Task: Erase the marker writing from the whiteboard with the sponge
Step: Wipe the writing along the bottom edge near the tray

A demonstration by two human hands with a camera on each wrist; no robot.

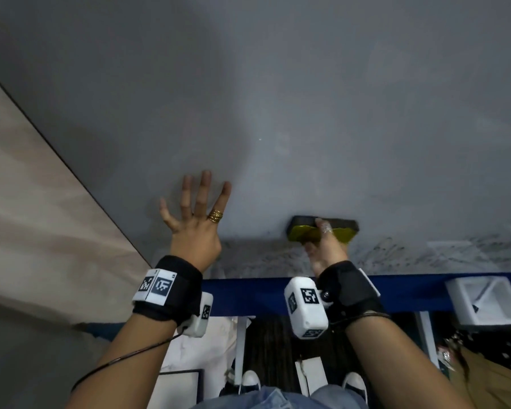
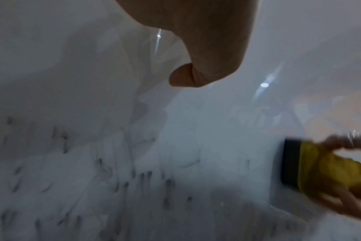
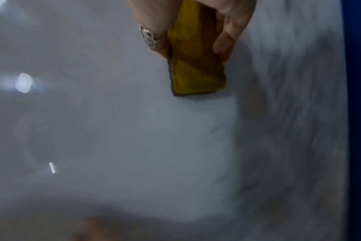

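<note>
The whiteboard [image 1: 278, 98] fills most of the head view, grey and mostly wiped. A band of smeared black marker residue [image 1: 396, 252] runs along its lower edge, also showing as marker residue [image 2: 113, 179] in the left wrist view and marker residue [image 3: 282, 114] in the right wrist view. My right hand [image 1: 325, 246] grips a yellow sponge [image 1: 322, 231] with a dark scrubbing side, pressed against the board just above the smears; the sponge [image 3: 196, 65] is pinched between thumb and fingers. My left hand [image 1: 195, 219] lies flat on the board with fingers spread, left of the sponge [image 2: 319, 171].
A blue frame [image 1: 248, 293] runs under the board's lower edge. A white holder [image 1: 484, 302] hangs on it at the right. A beige wall panel [image 1: 42, 216] borders the board on the left. My shoes [image 1: 250, 379] stand on the floor below.
</note>
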